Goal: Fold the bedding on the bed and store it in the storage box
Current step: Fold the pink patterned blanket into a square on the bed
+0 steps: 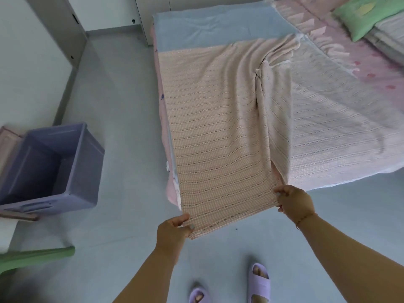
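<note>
Folding step: left hand [175, 229] and right hand [291, 201] each pinch a corner of the pink blanket [223, 132] off the bed [349, 51]; next, carry corners forward evenly, storage box [72, 182] waiting.

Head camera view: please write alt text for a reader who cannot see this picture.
A person's left hand and right hand each pinch a near corner of a pink blanket, which lies partly folded on a bed. An open, empty purple storage box stands on the floor to the left, and a green pillow lies at the far right.
</note>
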`<state>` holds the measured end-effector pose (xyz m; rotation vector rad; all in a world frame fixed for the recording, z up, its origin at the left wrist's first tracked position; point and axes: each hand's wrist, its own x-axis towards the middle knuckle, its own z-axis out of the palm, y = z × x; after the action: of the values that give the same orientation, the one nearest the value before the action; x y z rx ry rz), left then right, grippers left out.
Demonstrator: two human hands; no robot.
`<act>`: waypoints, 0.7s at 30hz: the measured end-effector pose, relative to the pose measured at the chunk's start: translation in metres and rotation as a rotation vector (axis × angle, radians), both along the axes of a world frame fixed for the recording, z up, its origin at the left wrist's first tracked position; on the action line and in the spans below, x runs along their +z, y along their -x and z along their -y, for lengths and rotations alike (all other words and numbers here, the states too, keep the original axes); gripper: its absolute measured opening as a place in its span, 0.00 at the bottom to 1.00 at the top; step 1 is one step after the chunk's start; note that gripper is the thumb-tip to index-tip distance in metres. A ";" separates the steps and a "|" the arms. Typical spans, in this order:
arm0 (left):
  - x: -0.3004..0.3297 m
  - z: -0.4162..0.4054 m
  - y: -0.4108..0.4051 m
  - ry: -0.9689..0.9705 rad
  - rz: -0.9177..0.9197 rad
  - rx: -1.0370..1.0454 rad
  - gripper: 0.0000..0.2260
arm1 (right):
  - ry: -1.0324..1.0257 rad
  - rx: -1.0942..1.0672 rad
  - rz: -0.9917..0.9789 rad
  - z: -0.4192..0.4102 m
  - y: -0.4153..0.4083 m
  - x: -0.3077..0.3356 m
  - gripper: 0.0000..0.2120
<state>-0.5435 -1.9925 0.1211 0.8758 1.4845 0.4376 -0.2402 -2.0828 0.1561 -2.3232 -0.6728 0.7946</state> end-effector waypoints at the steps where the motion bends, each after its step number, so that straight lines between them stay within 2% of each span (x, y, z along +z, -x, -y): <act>1: -0.008 0.002 -0.001 -0.003 -0.038 -0.005 0.14 | 0.033 0.025 0.000 0.000 -0.001 -0.009 0.10; 7: -0.038 0.012 -0.006 -0.003 -0.334 -0.072 0.14 | 0.295 0.299 0.004 0.002 -0.014 -0.049 0.11; 10: -0.036 0.010 -0.017 -0.034 -0.460 -0.097 0.13 | 0.273 0.316 0.010 0.003 -0.028 -0.046 0.09; 14: -0.015 -0.011 -0.056 -0.049 -0.436 -0.085 0.12 | 0.202 0.298 0.028 -0.007 -0.062 -0.024 0.08; 17: 0.021 -0.028 -0.110 -0.084 -0.303 -0.068 0.11 | 0.155 0.265 0.042 -0.013 -0.095 -0.007 0.09; 19: 0.047 -0.035 -0.149 -0.136 -0.245 -0.110 0.05 | 0.128 0.231 0.046 -0.017 -0.119 0.004 0.09; 21: 0.069 -0.042 -0.186 -0.174 -0.199 -0.128 0.07 | 0.102 0.192 0.033 -0.019 -0.143 0.014 0.09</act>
<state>-0.3578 -1.9503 0.1902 1.1733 1.5773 0.3975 -0.0968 -2.0634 0.1704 -2.3933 -0.8990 0.8968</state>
